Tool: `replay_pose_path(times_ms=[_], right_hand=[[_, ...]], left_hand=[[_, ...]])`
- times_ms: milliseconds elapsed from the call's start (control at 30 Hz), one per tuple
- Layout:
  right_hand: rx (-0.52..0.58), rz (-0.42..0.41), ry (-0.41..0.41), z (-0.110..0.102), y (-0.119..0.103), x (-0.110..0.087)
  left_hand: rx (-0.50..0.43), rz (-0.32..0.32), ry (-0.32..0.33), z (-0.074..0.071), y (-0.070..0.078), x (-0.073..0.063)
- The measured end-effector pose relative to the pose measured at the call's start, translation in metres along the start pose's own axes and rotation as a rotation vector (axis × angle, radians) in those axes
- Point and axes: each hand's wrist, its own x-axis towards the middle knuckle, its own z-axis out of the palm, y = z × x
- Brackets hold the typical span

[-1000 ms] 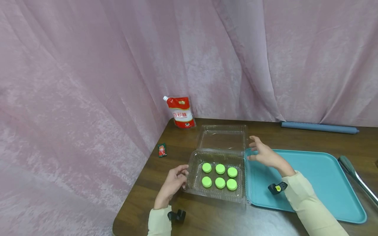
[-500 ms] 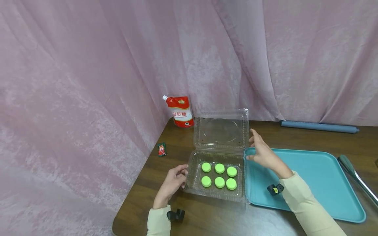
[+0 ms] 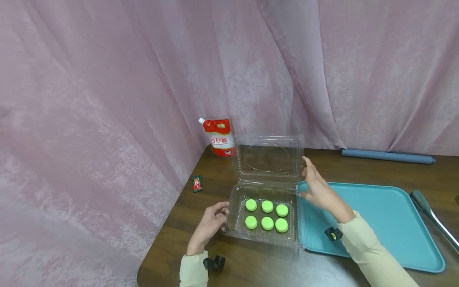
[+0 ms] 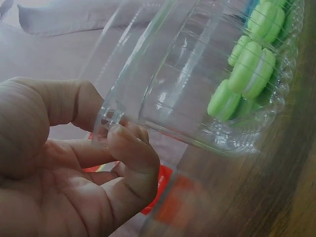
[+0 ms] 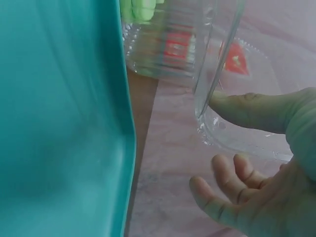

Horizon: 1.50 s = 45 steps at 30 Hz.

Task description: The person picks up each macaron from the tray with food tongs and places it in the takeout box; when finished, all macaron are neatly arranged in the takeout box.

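A clear plastic clamshell box (image 3: pixel 234 213) holds two rows of green macarons (image 3: pixel 267 206). Its hinged lid (image 3: pixel 267 159) stands raised at the back. My left hand (image 3: pixel 208 225) is at the box's left side; in the left wrist view its thumb and index finger pinch the rim near a corner. My right hand (image 3: pixel 320 193) is beside the lid's right edge, over the tray's far left corner. In the right wrist view its thumb (image 5: pixel 247 108) lies against the clear plastic edge, while the other fingers (image 5: pixel 217 202) are spread and hold nothing.
A turquoise tray (image 3: pixel 376 223) sits right of the box, under the right forearm. Tongs (image 3: pixel 435 217) lie beyond it. Behind are a blue rod (image 3: pixel 387 156) and a red-and-white spouted pouch (image 3: pixel 221 139). A small green-and-red packet (image 3: pixel 197 183) lies at left.
The lid has swung up from leaning far back to standing more upright. My right hand has shifted slightly up along its edge. My left hand stays at the box's rim.
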Motion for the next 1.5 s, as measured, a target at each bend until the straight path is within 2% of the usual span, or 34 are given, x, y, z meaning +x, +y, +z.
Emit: replay_pose_path(times_ms=[200,367,467,667,767,1000,1200,1500], right_hand=[[-0.016,-0.004,0.030,0.000,-0.004,-0.009],[0.008,0.010,0.098,0.004,-0.007,-0.016],[0.039,-0.009,0.191,0.008,-0.009,-0.020],[0.060,-0.092,0.443,0.012,-0.015,-0.027],[0.051,-0.134,0.502,0.011,-0.020,-0.031],[0.024,-0.169,0.478,0.007,-0.033,-0.050],[-0.010,-0.165,0.436,0.009,-0.038,-0.065],[-0.066,-0.119,0.359,0.022,-0.045,-0.086]], left_hand=[[-0.008,0.006,-0.011,0.001,-0.002,0.003],[-0.014,0.011,-0.016,0.001,-0.002,0.006],[-0.005,0.005,-0.016,0.000,0.000,0.006],[0.001,0.007,-0.031,-0.001,0.002,0.009],[-0.002,0.008,-0.020,-0.001,0.002,0.009],[-0.016,0.015,-0.002,-0.001,-0.001,0.007],[-0.070,-0.005,0.038,-0.002,0.002,-0.002],[-0.160,-0.024,0.201,0.005,0.011,-0.022]])
